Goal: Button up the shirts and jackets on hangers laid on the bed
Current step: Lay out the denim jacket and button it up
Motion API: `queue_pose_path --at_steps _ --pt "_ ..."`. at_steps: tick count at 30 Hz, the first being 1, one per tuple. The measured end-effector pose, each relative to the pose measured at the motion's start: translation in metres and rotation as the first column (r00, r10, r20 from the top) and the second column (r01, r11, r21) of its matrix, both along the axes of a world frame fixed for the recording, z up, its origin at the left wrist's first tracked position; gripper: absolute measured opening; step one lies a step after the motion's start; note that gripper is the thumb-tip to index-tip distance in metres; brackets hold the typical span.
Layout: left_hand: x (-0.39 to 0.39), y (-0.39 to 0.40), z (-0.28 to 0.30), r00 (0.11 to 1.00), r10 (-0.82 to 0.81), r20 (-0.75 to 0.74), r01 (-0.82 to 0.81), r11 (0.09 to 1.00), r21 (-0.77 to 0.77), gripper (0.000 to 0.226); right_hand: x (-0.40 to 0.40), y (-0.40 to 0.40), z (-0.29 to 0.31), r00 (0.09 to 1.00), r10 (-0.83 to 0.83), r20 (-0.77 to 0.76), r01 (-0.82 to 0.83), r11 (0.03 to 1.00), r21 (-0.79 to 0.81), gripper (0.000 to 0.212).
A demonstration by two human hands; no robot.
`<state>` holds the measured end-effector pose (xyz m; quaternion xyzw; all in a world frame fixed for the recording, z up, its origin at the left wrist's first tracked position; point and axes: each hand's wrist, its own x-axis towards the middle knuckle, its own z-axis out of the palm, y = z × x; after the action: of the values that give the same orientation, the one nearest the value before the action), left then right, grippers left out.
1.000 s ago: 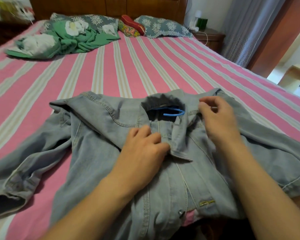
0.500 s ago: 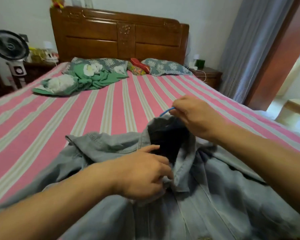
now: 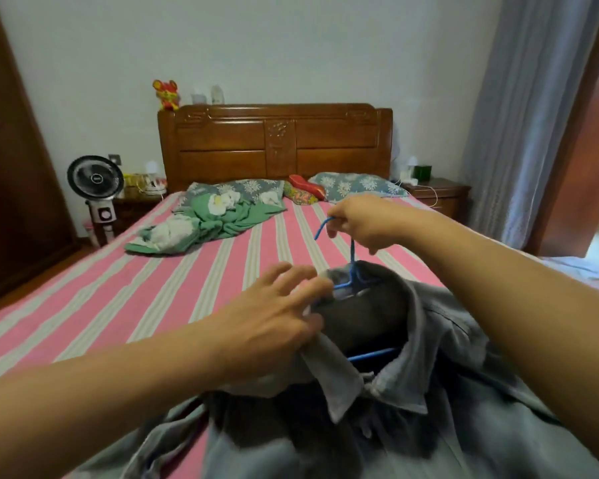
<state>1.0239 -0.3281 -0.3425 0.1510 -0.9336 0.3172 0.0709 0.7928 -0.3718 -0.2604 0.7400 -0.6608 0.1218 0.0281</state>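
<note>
A: Currently, right hand [image 3: 360, 219] pinches the hook of the blue hanger [image 3: 353, 257] and holds it raised above the bed [image 3: 153, 295], on the near side of the headboard [image 3: 274, 143]. The denim jacket [image 3: 464, 392] hangs from the hanger, collar up, lower part bunched on the bed at the end farthest from the headboard.

B: Left hand?

A: Left hand [image 3: 274, 323] has thumb and fingers closed on the left collar edge by the neck opening; other fingers spread.

B: Risks noted?

A: Judgement only. The hook is held by a fingertip pinch; the denim's weight could twist it out, and the jacket would drop in a heap. The hanger's shoulder bar shows bare inside the open neck, so a tug on the collar could slide one shoulder off the bar. Front plackets are out of sight under folds; whether any button is fastened cannot be told.

B: Change against half a second ago?

A: Hook was then low at the collar; now it is lifted clear, nearer the headboard in view. Left hand has shifted from the placket below the collar up to the collar edge. Camera has tipped up, showing more wall. Green bedding [image 3: 204, 223] by the pillows is unmoved.
</note>
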Motion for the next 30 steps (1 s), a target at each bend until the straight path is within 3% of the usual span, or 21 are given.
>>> queue_pose_path --at_steps 1,2,3,5,6,9,11,13,14,16,19,22,25,28,30 --pt "-0.002 -0.015 0.002 0.98 0.169 -0.106 -0.171 0.985 -0.01 0.034 -0.001 -0.012 -0.005 0.991 -0.043 0.126 0.053 0.996 -0.078 0.021" --pt "-0.008 -0.034 0.005 0.894 0.378 -0.24 -0.369 0.926 0.085 0.039 -0.004 -0.023 -0.01 0.957 -0.069 0.281 0.115 0.982 -0.152 0.031" --pt "-0.016 -0.053 0.009 0.733 0.571 -0.369 -0.489 0.82 0.297 0.049 -0.009 -0.033 -0.014 0.899 -0.076 0.431 0.162 0.972 -0.167 0.05" --pt "-0.032 -0.083 0.015 0.406 0.809 -0.425 -0.391 0.574 0.719 0.068 -0.02 -0.04 -0.032 0.816 -0.133 0.562 0.207 0.976 -0.07 0.076" --pt "-0.039 -0.096 0.006 0.37 0.834 -0.408 -0.307 0.525 0.794 0.072 -0.028 -0.041 -0.047 0.863 -0.165 0.477 0.211 0.976 -0.045 0.078" --pt "-0.05 -0.095 -0.064 0.568 0.76 -0.315 -0.333 0.563 0.756 0.071 -0.052 -0.028 -0.118 0.982 -0.158 0.098 0.15 0.985 0.082 0.063" --pt "-0.037 -0.069 -0.117 0.635 0.763 -0.12 -0.406 0.463 0.788 0.071 -0.06 -0.006 -0.174 0.992 -0.127 -0.004 0.123 0.958 0.261 0.053" --pt "-0.022 -0.039 -0.168 0.675 0.722 0.153 -0.51 0.306 0.804 0.075 -0.06 0.023 -0.226 0.989 -0.131 -0.072 0.15 0.866 0.477 0.061" --pt "-0.015 -0.023 -0.188 0.689 0.679 0.253 -0.569 0.291 0.769 0.076 -0.057 0.039 -0.246 0.985 -0.136 -0.102 0.17 0.813 0.558 0.065" --pt "-0.005 -0.004 -0.203 0.706 0.646 0.292 -0.607 0.339 0.719 0.072 -0.057 0.062 -0.273 0.978 -0.147 -0.146 0.206 0.775 0.597 0.065" --pt "0.001 0.004 -0.185 0.652 0.696 0.302 -0.691 0.382 0.614 0.064 -0.047 0.07 -0.255 0.957 -0.258 -0.13 0.284 0.756 0.59 0.058" --pt "0.01 0.007 -0.166 0.538 0.794 0.283 -0.749 0.296 0.593 0.043 -0.018 0.067 -0.229 0.953 -0.293 0.075 0.241 0.886 0.397 0.056" --pt "0.025 0.008 -0.157 0.618 0.728 0.297 -0.713 0.36 0.601 0.027 0.012 0.085 -0.234 0.976 -0.191 0.103 0.139 0.916 0.377 0.047" --pt "0.046 0.012 -0.123 0.587 0.671 0.452 -0.786 0.339 0.518 0.024 0.009 0.097 -0.249 0.964 -0.231 0.133 0.169 0.916 0.365 0.004" --pt "0.057 0.02 -0.102 0.525 0.588 0.615 -0.851 0.363 0.379 0.022 -0.003 0.101 -0.247 0.964 -0.23 0.133 0.155 0.894 0.42 0.026"
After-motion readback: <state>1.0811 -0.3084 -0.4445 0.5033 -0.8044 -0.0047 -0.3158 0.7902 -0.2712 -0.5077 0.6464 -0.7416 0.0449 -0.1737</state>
